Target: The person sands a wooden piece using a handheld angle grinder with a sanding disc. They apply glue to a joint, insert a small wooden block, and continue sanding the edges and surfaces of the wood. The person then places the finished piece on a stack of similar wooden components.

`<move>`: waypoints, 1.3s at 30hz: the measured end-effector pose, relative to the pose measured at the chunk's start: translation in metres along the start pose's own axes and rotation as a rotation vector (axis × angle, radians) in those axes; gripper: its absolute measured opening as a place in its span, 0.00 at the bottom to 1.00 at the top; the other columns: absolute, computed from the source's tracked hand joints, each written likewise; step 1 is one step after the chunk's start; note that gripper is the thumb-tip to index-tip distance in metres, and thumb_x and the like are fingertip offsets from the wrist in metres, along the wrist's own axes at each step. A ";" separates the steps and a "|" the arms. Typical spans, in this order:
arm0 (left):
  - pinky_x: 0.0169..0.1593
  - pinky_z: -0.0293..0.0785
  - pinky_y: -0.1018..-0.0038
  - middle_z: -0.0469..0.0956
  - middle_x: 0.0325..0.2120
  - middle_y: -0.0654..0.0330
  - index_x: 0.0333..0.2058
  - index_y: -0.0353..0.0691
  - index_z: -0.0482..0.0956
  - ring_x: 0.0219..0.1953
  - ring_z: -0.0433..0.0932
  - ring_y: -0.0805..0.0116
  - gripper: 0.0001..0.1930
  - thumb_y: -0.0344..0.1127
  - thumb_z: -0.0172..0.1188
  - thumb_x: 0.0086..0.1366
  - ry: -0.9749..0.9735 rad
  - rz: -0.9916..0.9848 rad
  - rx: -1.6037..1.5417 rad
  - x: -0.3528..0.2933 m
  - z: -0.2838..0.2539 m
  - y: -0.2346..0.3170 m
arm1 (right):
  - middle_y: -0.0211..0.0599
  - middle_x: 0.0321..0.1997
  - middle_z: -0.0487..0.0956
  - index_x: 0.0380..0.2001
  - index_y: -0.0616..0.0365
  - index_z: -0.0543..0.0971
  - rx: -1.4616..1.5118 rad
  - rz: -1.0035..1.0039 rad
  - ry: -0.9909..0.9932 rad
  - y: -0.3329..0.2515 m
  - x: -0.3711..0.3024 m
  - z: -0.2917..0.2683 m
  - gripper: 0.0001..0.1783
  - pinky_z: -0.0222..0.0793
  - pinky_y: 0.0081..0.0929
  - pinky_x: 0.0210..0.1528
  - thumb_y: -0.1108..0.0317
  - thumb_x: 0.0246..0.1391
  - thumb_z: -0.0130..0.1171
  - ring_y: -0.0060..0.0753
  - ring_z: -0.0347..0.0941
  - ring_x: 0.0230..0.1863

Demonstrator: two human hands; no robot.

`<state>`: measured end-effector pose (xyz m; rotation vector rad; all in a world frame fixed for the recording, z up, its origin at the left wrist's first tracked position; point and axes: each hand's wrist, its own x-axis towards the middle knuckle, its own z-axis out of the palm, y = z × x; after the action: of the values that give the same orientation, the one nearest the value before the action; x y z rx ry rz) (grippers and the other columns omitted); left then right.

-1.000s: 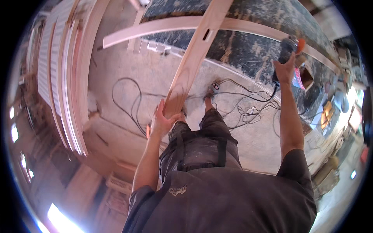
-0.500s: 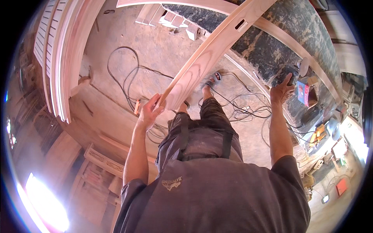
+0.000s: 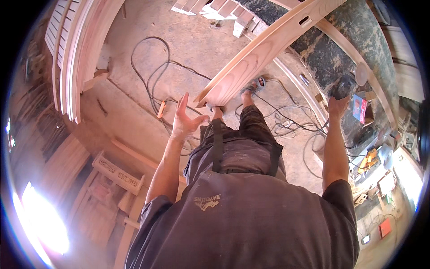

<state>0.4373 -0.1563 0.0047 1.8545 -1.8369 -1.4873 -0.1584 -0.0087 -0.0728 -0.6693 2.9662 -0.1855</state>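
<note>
A long pale wooden board (image 3: 260, 56) with a small slot near its far end lies across the bench, and its near end juts out above the floor. Beside that near end my left hand (image 3: 184, 119) is held up with thumb and fingers apart, not touching the board. On the dark, scuffed bench top (image 3: 316, 49), my right hand (image 3: 338, 105) is closed around a dark power tool (image 3: 343, 86); its fingers are partly hidden. Close to the tool are a round tan disc (image 3: 360, 74) and a blue and red box (image 3: 359, 107).
Black cables (image 3: 286, 121) loop over the floor near my feet. Stacked wooden boards (image 3: 92, 49) stand at left, and small wood blocks (image 3: 224, 10) sit at the far side. An orange-handled item (image 3: 161, 109) lies on the floor. A carved wooden frame (image 3: 117, 172) is at lower left.
My left hand has let go of the board's near end and opened beside it. My right hand has gone from reaching at the dark power tool to gripping it. The view has shifted slightly.
</note>
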 end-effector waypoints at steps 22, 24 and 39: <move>0.65 0.70 0.57 0.77 0.56 0.41 0.67 0.28 0.59 0.61 0.75 0.46 0.43 0.44 0.66 0.58 -0.097 0.276 0.467 0.086 0.067 0.129 | 0.60 0.62 0.75 0.62 0.62 0.75 0.274 -0.551 -0.639 -0.063 -0.274 -0.018 0.35 0.66 0.47 0.68 0.64 0.49 0.64 0.60 0.71 0.64; 0.62 0.74 0.56 0.76 0.56 0.40 0.63 0.28 0.63 0.60 0.76 0.46 0.40 0.42 0.68 0.56 -0.045 0.289 0.558 0.080 0.065 0.133 | 0.58 0.62 0.76 0.63 0.62 0.74 0.273 -0.642 -0.663 -0.088 -0.277 -0.036 0.35 0.69 0.43 0.65 0.65 0.50 0.64 0.56 0.73 0.63; 0.53 0.77 0.47 0.77 0.51 0.44 0.62 0.39 0.69 0.55 0.76 0.39 0.42 0.46 0.74 0.49 -0.059 0.177 0.459 -0.080 -0.058 -0.035 | 0.44 0.46 0.84 0.50 0.59 0.77 1.822 0.457 -1.061 -0.220 -0.101 -0.012 0.22 0.76 0.44 0.52 0.49 0.71 0.54 0.42 0.81 0.47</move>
<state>0.5199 -0.1125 0.0518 1.7660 -2.4616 -1.1410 0.0239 -0.1607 -0.0238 0.2002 0.9995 -1.4925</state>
